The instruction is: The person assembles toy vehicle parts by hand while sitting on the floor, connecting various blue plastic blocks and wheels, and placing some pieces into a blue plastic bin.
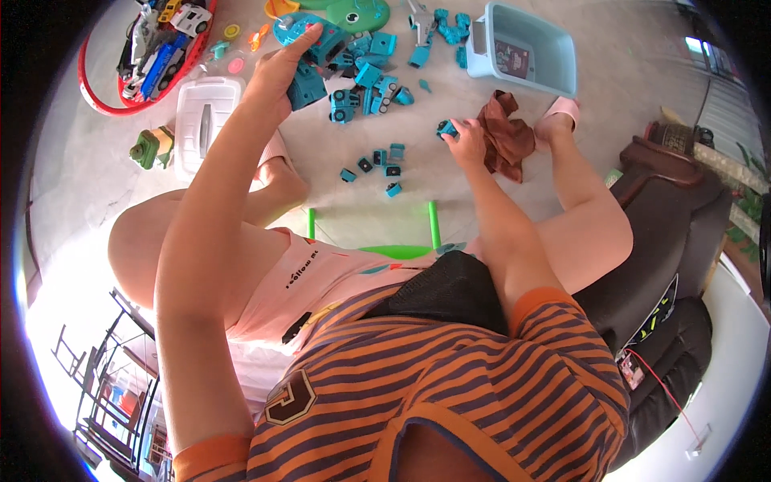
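My left hand (277,74) reaches to the far pile, fingers wrapped round a large teal toy piece (307,87); its exact kind is unclear. Pinched between the fingers of my right hand (466,145) is a small teal toy block (446,128). A crumpled brown cloth (506,136) lies right beside that hand. Several teal toy vehicles and parts, among them a toy truck (344,105), are heaped between the hands on the far side. Nearer to me, small teal blocks (392,171) are scattered on the floor.
A light blue bin (566,60) stands far right. Far left are a red-rimmed basket (90,92) of toy vehicles, a white lidded box (191,165) and a green toy (149,150). A green toy with an eye (373,18) lies at the back; a green stool (393,251) is near me.
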Available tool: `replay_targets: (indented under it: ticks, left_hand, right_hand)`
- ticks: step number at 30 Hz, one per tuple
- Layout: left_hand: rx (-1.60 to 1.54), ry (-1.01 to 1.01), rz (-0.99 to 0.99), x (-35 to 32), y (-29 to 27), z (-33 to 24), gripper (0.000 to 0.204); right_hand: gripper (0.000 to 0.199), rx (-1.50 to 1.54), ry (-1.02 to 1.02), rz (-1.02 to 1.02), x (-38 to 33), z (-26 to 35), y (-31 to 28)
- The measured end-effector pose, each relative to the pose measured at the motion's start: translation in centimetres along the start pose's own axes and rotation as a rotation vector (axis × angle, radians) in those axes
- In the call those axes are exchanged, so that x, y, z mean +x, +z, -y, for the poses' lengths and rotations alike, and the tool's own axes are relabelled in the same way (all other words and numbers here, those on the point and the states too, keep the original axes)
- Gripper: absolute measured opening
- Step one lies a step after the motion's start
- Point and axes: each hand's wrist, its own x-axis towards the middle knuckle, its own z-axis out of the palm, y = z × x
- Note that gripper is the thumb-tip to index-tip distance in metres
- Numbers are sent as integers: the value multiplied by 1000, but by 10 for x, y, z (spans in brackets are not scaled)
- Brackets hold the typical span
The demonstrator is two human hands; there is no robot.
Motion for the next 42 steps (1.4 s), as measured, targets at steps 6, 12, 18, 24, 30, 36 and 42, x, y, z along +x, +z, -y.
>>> replay_targets:
  ticks: [6, 12, 18, 24, 30, 36, 42]
  left_hand:
    - [41, -41, 3, 0, 5, 2, 44]
    - [60, -68, -14, 2, 3, 7, 44]
    - [95, -56, -21, 4, 7, 3, 42]
    - [79, -37, 19, 5, 5, 4, 43]
    - [53, -10, -11, 3, 6, 1, 45]
    - [-25, 21, -134, 7, 7, 2, 59]
    - [-47, 92, -70, 8, 0, 5, 62]
  right_hand:
    - [42, 11, 130, 45, 1, -4, 7]
    - [37, 6, 117, -22, 26, 10, 11]
    - [34, 22, 223, 186, 16, -11, 19]
    - [29, 29, 132, -160, 19, 10, 6]
    - [34, -162, -142, 442, 4, 22, -2]
    - [29, -288, -410, 776, -20, 60, 3]
    - [31, -200, -346, 770, -12, 78, 2]
